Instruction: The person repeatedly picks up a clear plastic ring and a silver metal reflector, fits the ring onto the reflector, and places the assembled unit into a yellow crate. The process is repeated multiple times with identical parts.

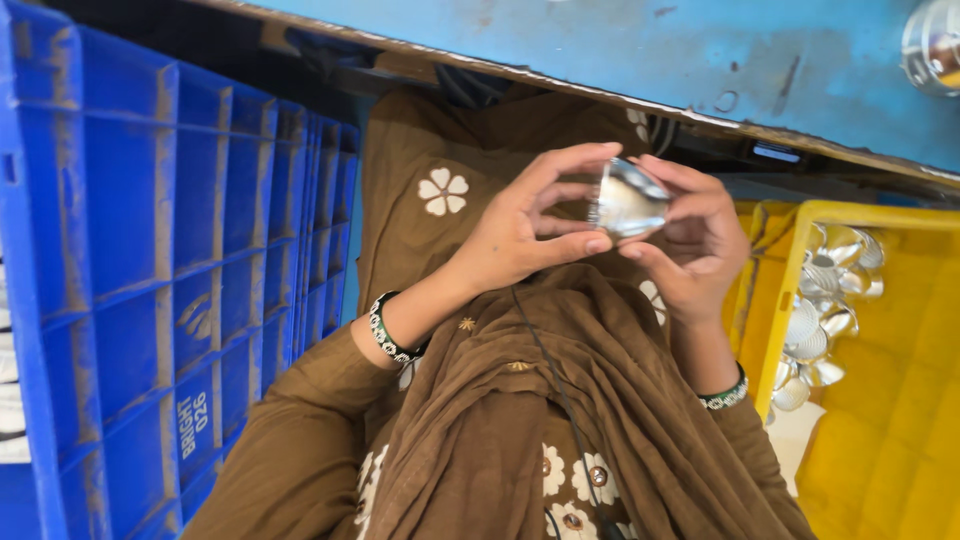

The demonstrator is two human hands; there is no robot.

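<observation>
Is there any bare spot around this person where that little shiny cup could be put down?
The yellow crate is bare across its lower right floor, below the pile of shiny cups crowded along its left wall. The blue surface above the hands looks bare too. Both hands, left and right, hold the metal cup over the lap.

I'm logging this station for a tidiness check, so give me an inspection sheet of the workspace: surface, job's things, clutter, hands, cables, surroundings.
Surface: blue bench top, scuffed and chipped, its edge above the lap.
Job's things: one small shiny metal cup, held up over the lap between both hands.
Clutter: more shiny metal cups heaped in the yellow crate; another metal piece on the bench corner.
Hands: left hand and right hand both grip the cup by the fingertips; beaded bangles on both wrists.
Cables: a thin dark cord runs down over the brown clothing.
Surroundings: dusty blue crate on the left side.
</observation>
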